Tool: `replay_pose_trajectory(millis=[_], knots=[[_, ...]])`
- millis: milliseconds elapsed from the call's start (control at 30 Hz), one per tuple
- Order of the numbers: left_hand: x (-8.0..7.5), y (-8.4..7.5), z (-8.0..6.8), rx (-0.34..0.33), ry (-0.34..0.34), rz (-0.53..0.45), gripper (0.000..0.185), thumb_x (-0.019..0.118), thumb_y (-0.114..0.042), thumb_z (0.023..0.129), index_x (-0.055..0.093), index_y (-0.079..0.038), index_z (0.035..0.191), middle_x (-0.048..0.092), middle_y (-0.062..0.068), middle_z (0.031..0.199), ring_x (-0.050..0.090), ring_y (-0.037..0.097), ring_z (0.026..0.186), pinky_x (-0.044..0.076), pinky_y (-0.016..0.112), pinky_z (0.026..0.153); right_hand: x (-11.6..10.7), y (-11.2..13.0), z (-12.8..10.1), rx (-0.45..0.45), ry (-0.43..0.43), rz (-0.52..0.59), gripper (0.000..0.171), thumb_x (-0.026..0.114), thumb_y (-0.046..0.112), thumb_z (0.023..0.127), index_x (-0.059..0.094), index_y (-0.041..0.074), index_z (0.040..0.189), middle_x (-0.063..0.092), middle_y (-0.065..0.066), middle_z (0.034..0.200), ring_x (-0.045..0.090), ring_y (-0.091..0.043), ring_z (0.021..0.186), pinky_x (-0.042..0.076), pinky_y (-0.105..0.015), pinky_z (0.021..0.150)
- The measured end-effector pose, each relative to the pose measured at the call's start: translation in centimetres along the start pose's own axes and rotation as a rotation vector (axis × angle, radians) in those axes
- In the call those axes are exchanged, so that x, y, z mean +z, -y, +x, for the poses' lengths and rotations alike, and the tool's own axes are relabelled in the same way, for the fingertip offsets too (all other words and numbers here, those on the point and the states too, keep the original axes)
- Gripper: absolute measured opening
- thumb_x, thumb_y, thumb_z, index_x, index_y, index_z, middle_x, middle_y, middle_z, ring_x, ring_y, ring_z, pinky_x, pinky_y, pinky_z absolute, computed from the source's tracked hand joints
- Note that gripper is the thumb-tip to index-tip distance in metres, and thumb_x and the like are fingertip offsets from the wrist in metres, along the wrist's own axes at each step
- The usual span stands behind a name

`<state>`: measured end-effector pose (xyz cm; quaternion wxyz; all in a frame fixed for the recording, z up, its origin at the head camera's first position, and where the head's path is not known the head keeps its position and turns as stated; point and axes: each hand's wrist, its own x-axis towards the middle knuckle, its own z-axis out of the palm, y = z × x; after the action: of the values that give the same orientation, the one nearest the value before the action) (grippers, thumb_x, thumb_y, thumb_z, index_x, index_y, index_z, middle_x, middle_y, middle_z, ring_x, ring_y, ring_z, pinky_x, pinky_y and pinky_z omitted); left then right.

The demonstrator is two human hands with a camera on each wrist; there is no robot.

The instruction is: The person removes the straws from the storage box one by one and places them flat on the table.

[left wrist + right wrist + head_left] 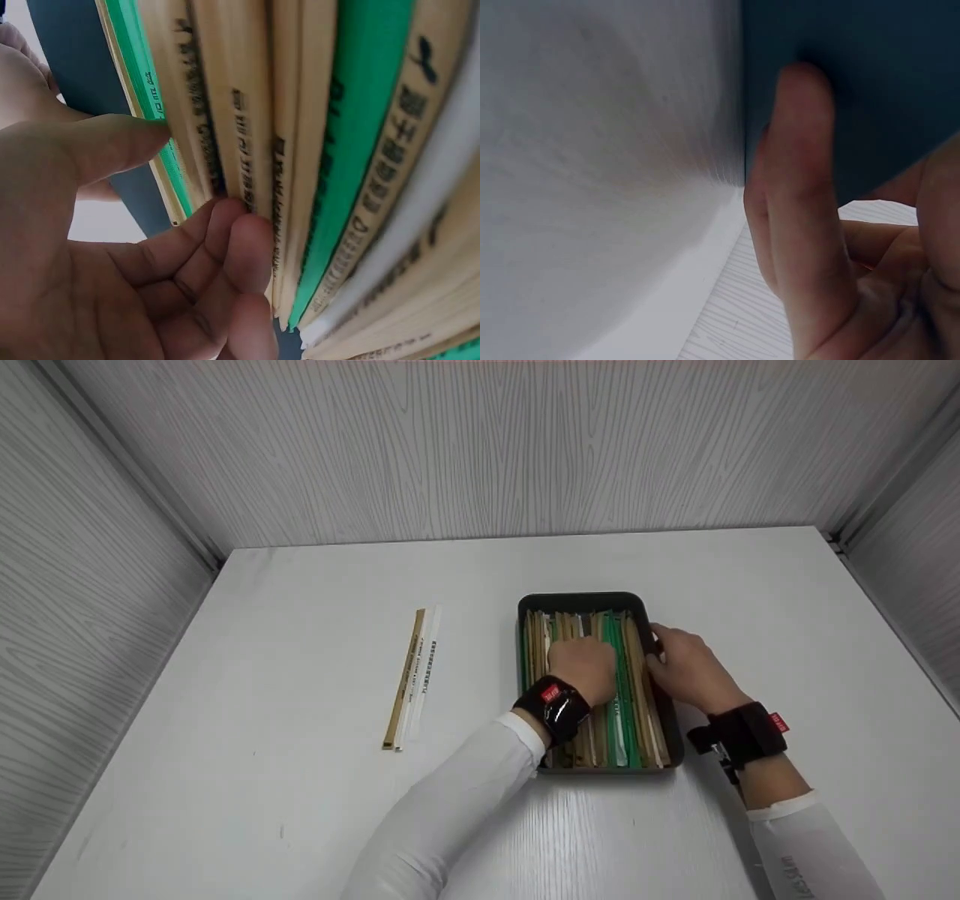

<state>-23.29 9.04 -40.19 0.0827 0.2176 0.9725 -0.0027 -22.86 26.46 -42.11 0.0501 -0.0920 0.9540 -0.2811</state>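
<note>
A dark rectangular box (581, 601) stands on the table, packed with a row of long paper-wrapped straws (634, 712) in kraft brown, green and white. My left hand (585, 667) reaches down into it from above. In the left wrist view, the thumb and curled fingers of that hand (150, 277) close about brown wrapped straws (184, 97); the exact contact is partly hidden. At the box's right side my right hand (694, 671) grips the wall. The right wrist view shows fingers (802, 172) lying along the dark outer wall (900, 90).
Left of the box, a brown wrapped straw (405, 679) and white wrapped straws (427, 667) lie side by side on the white table (300, 675). Grey wood-grain panels (450, 450) rise at the back and both sides.
</note>
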Motion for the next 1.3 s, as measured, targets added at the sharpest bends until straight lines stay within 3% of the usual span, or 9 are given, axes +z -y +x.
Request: replay_pose_trajectory(millis=[100,333,633,800,1033,1133,1233,1300], knots=[[0.2,-0.1,0.0,-0.005,0.018,0.006,0.047,0.065,-0.024,0.098,0.040,-0.021,0.058,0.043,-0.007,0.056,0.041,0.008,0.052,0.039,0.027,0.045,0.1,0.0,-0.1,0.001,0.000,-0.007,0.050,0.050,0.004,0.104,0.041,-0.014,0.149,0.063,-0.033,0.121,0.065,-0.036,0.098,0.058,-0.048,0.079],[0.5,0.1,0.3,-0.040,0.090,-0.098,0.045,0.064,-0.028,0.098,0.045,-0.021,0.057,0.046,-0.007,0.054,0.045,0.009,0.050,0.043,0.029,0.047,-0.1,-0.1,0.0,0.010,0.007,-0.003,0.051,0.050,0.005,0.104,0.040,-0.014,0.150,0.063,-0.032,0.121,0.064,-0.036,0.097,0.057,-0.047,0.078],[0.7,0.0,0.5,-0.042,0.084,-0.053,0.048,0.071,-0.039,0.094,0.044,-0.022,0.058,0.045,-0.008,0.054,0.044,0.008,0.050,0.042,0.029,0.046,-0.1,-0.2,0.2,-0.014,-0.001,-0.002,0.050,0.050,0.004,0.103,0.041,-0.014,0.149,0.064,-0.031,0.119,0.064,-0.034,0.094,0.056,-0.045,0.075],[0.6,0.2,0.4,-0.050,0.093,-0.086,0.049,0.069,-0.035,0.095,0.042,-0.021,0.056,0.041,-0.008,0.051,0.041,0.008,0.048,0.038,0.027,0.044,-0.1,-0.1,0.1,-0.008,-0.001,-0.001,0.052,0.050,0.005,0.103,0.038,-0.017,0.150,0.063,-0.033,0.120,0.064,-0.035,0.094,0.056,-0.046,0.075],[-0.4,1.0,-0.1,-0.007,0.072,-0.234,0.047,0.060,-0.007,0.099,0.040,-0.018,0.058,0.039,-0.006,0.054,0.038,0.008,0.048,0.037,0.024,0.041,-0.2,-0.1,0.1,-0.014,-0.004,-0.007,0.051,0.050,0.004,0.103,0.040,-0.016,0.149,0.064,-0.031,0.116,0.064,-0.033,0.092,0.056,-0.044,0.074],[-0.9,1.3,-0.4,0.014,0.057,-0.335,0.039,0.059,-0.001,0.099,0.052,-0.013,0.063,0.045,-0.004,0.057,0.043,0.008,0.049,0.040,0.022,0.041,-0.1,-0.1,0.1,-0.019,-0.009,-0.009,0.050,0.050,0.004,0.103,0.041,-0.016,0.148,0.065,-0.030,0.114,0.064,-0.032,0.091,0.055,-0.043,0.073],[-1.5,1.8,-0.8,0.039,0.029,-0.439,0.025,0.059,0.001,0.099,0.068,-0.006,0.077,0.054,-0.001,0.062,0.049,0.010,0.052,0.045,0.022,0.042,-0.1,-0.1,0.1,-0.015,-0.006,0.002,0.050,0.050,0.004,0.103,0.041,-0.016,0.148,0.065,-0.029,0.113,0.064,-0.032,0.090,0.056,-0.042,0.072],[-2.2,2.3,-1.1,0.055,0.002,-0.506,0.019,0.058,0.002,0.100,0.072,-0.002,0.088,0.057,0.001,0.067,0.052,0.011,0.053,0.047,0.023,0.043,-0.1,-0.1,0.1,-0.012,-0.002,0.010,0.050,0.050,0.004,0.103,0.041,-0.016,0.148,0.065,-0.030,0.114,0.065,-0.032,0.091,0.056,-0.041,0.071]])
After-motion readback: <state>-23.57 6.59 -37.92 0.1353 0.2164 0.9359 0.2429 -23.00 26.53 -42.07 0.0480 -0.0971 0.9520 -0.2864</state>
